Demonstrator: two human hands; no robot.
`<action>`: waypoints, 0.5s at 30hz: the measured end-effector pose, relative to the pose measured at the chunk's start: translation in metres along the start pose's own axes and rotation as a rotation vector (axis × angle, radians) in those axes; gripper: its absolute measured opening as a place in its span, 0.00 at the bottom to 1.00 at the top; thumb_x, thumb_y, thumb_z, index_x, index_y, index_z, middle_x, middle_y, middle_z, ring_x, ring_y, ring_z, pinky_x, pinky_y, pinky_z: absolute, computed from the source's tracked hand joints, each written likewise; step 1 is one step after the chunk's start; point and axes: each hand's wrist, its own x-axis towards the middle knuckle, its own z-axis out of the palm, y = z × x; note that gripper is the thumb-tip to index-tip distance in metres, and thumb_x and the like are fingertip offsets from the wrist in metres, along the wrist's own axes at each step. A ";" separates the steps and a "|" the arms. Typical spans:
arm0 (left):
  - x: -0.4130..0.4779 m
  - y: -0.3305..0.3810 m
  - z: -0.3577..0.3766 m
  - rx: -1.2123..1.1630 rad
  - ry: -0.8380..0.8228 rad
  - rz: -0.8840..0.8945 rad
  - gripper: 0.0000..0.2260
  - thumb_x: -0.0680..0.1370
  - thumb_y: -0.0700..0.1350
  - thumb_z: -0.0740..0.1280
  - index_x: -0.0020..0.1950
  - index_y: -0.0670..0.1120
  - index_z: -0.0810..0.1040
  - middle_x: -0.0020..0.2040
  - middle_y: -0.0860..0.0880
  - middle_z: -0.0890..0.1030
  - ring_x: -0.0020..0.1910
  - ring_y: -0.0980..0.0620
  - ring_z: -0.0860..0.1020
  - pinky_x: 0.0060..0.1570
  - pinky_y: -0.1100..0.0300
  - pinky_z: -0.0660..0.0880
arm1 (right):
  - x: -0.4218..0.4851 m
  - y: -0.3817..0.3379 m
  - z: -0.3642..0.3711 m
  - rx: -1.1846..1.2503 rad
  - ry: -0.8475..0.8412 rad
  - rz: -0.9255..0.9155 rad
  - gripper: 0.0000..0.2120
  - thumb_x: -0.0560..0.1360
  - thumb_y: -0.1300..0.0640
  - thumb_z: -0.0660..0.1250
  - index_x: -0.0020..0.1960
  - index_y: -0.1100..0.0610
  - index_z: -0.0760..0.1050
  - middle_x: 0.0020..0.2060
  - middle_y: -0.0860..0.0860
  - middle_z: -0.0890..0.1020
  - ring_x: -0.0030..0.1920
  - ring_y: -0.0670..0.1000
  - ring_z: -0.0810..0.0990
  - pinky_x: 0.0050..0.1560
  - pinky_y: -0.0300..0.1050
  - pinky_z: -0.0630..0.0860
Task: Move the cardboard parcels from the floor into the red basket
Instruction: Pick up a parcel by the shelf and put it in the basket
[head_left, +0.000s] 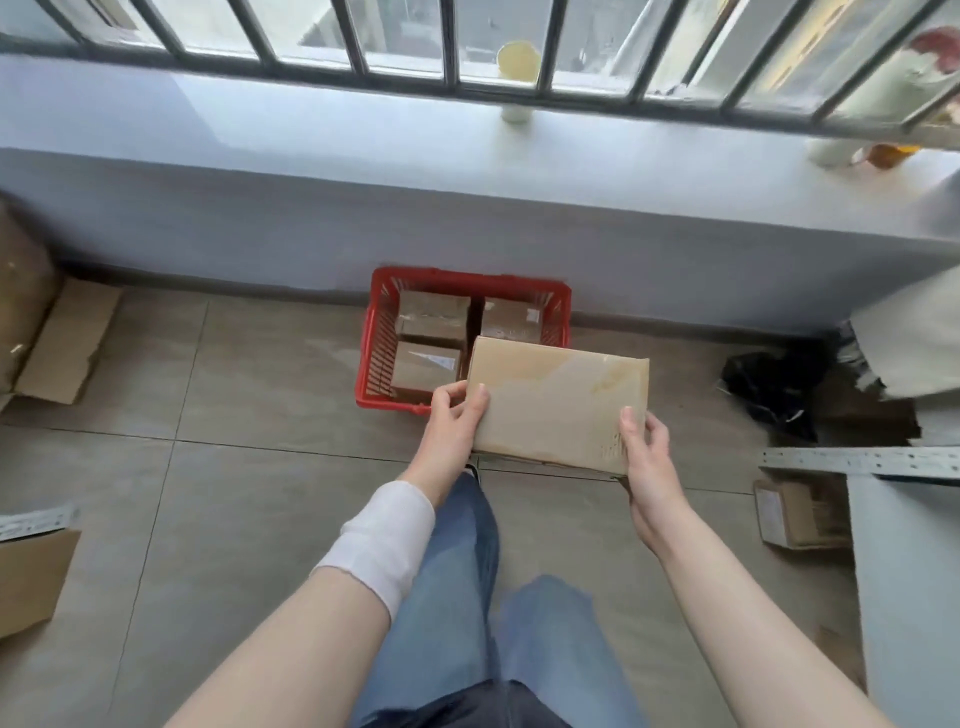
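I hold a flat taped cardboard parcel (558, 402) in both hands above the floor, over the near right corner of the red basket (373, 353). My left hand (457, 415) grips its left edge, thumb on top. My right hand (647, 457) grips its near right corner, thumb on top. The basket stands against the wall under the window and holds three cardboard parcels: one at back left (434, 317), one at back right (509, 319), one at front left (426, 366). The held parcel hides the basket's front right part.
Flattened cardboard and a large box (57, 343) lie at the far left, another box (31, 577) at the near left. A black bag (774, 384), a small open box (800, 514) and a grey shelf unit (909, 571) stand at the right. Cups (517, 62) sit on the window ledge.
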 end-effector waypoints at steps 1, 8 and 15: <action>0.018 0.004 -0.001 0.016 0.001 -0.010 0.14 0.80 0.53 0.58 0.63 0.48 0.64 0.48 0.57 0.73 0.45 0.64 0.73 0.41 0.67 0.71 | 0.017 -0.003 0.008 -0.013 0.002 0.007 0.24 0.77 0.45 0.58 0.70 0.53 0.59 0.60 0.50 0.73 0.60 0.50 0.73 0.68 0.52 0.67; 0.141 -0.018 0.008 0.130 0.002 -0.070 0.18 0.81 0.53 0.56 0.68 0.46 0.64 0.52 0.56 0.74 0.47 0.65 0.72 0.42 0.70 0.69 | 0.141 0.011 0.041 -0.106 0.026 0.074 0.24 0.79 0.47 0.56 0.71 0.54 0.59 0.61 0.50 0.73 0.57 0.48 0.72 0.56 0.42 0.66; 0.284 -0.104 0.019 0.251 0.063 -0.088 0.21 0.81 0.53 0.55 0.71 0.46 0.65 0.65 0.49 0.74 0.60 0.54 0.72 0.58 0.61 0.66 | 0.292 0.092 0.071 -0.331 0.032 0.098 0.22 0.79 0.49 0.55 0.69 0.58 0.65 0.64 0.54 0.75 0.62 0.53 0.74 0.58 0.44 0.70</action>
